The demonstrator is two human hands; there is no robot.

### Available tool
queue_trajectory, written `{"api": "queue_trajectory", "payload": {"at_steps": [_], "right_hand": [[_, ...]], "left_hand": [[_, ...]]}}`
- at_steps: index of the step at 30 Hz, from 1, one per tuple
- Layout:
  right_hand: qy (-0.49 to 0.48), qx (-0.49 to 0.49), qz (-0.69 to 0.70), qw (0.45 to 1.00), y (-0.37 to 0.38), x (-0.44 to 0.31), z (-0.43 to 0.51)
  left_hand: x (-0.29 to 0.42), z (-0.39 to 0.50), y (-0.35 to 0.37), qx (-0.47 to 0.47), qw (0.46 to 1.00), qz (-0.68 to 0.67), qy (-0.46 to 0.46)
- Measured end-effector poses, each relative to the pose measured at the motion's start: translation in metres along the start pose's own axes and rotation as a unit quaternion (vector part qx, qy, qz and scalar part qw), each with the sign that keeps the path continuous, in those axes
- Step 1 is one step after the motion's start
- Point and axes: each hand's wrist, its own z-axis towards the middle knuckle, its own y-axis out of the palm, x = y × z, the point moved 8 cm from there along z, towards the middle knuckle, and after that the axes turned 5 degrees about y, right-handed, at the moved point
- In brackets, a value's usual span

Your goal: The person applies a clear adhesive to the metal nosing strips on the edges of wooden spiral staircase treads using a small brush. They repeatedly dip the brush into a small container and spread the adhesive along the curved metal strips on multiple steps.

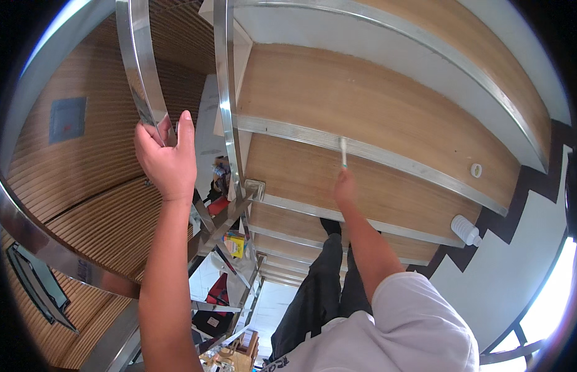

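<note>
My left hand [167, 158] grips the polished metal handrail [142, 69] of a staircase, thumb up along its side. In my right hand [345, 188], slightly blurred, is a slim white brush, likely a toothbrush [343, 151]. Its head touches the ribbed metal nosing [298, 132] on the edge of a wood-look step [363, 102]. Near the right end of the step below, a white ribbed plastic bottle [463, 228] appears to lie on its side. A small white cap [476, 170] rests on the step above it.
Metal balusters [227, 93] line the stairs' left side, with a wood-slatted surface [93, 195] beyond. A dark stepped skirting [497, 235] borders the right wall. Below, a yellow box [234, 245] and other items show through the railing. My legs [311, 297] stand on lower steps.
</note>
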Motion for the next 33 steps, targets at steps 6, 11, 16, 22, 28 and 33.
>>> {"api": "queue_trajectory", "payload": {"at_steps": [6,11,16,22,28,33], "right_hand": [[0.06,0.017,-0.075,0.995,0.025,-0.018,-0.006],[-0.008,-0.103,-0.091,0.991,0.106,-0.103,-0.023],[-0.111,-0.163,-0.278,0.94,0.085,-0.101,0.007],[-0.206,-0.137,-0.447,0.859,-0.065,-0.083,0.04],[-0.254,-0.16,-0.473,0.828,-0.022,-0.114,0.049],[-0.266,-0.176,-0.483,0.816,-0.005,-0.126,0.038]], "left_hand": [[0.009,0.0,0.009,0.015,0.997,-0.075,-0.004],[0.003,-0.002,0.009,0.012,0.997,-0.073,-0.007],[0.003,0.0,0.004,0.017,0.998,-0.067,0.014],[0.018,0.004,-0.005,0.035,0.997,0.049,0.04],[0.013,0.003,-0.001,0.06,0.996,0.032,0.056],[0.014,0.002,-0.006,0.062,0.988,0.121,0.072]]}}
